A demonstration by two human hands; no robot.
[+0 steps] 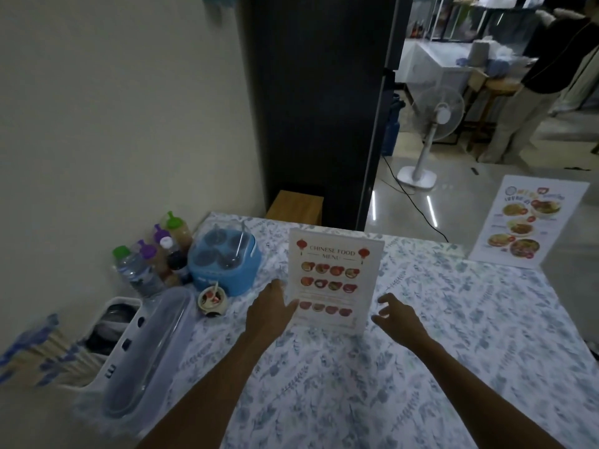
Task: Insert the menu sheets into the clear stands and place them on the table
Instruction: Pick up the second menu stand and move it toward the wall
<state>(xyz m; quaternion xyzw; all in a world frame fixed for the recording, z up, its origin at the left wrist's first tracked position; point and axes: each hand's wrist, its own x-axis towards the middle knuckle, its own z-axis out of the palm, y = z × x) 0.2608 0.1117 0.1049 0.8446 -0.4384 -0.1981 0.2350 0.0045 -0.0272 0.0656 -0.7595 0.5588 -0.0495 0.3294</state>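
A clear stand holding a "Chinese Food Menu" sheet (334, 280) stands upright in the middle of the floral-cloth table (453, 335). My left hand (270, 311) rests against the stand's lower left edge, thumb over its front face. My right hand (397, 314) hovers just to the right of the stand, fingers spread and curled, apart from it. A second clear stand with a colourful noodle menu sheet (528, 222) stands upright at the table's far right corner.
Against the wall at left are sauce bottles (168, 244), a water bottle (134, 270), a blue condiment caddy (225, 257), a small chilli pot (212, 299), and a lidded plastic container (149, 351). A dark fridge (317, 108), a fan (434, 124) and a person (547, 76) are beyond the table.
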